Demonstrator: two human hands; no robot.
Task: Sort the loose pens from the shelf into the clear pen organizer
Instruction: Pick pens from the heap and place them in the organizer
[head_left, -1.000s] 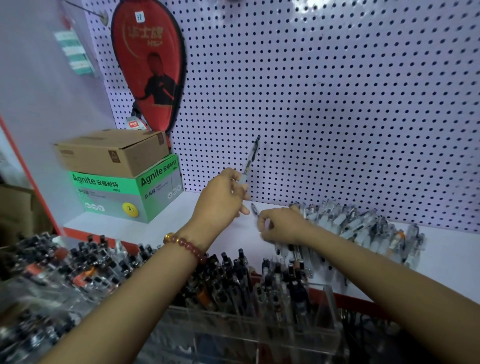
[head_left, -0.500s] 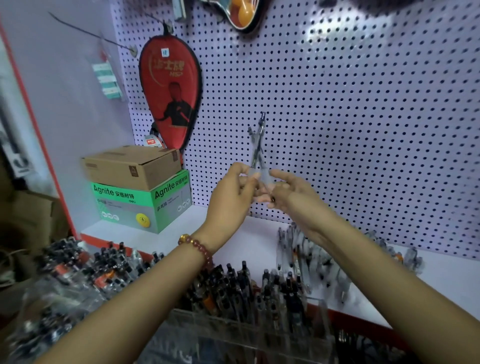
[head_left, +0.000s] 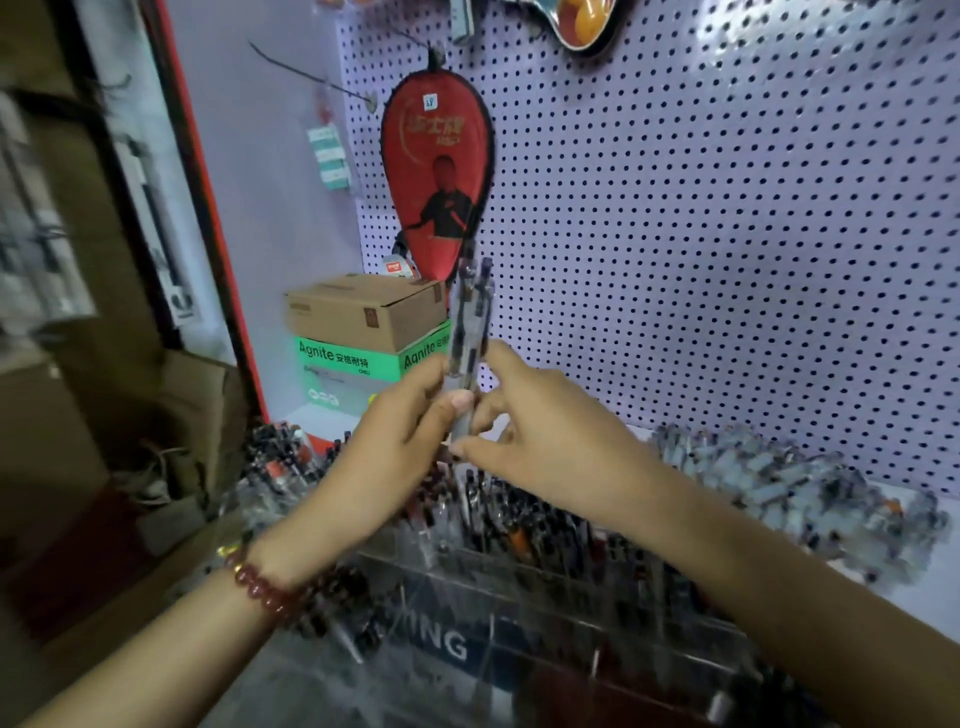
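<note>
Two pens (head_left: 469, 332) upright, pinched low between left hand (head_left: 387, 460) and right hand (head_left: 563, 449) fingers (head_left: 501, 364).

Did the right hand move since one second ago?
Yes. The right hand left the pen pile and went up and left to the pens in the left hand, level with the green box.

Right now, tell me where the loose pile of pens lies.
In the head view, the loose pens lie at right on the white shelf, below the pegboard, just behind the clear organizer and right of the right hand.
</note>
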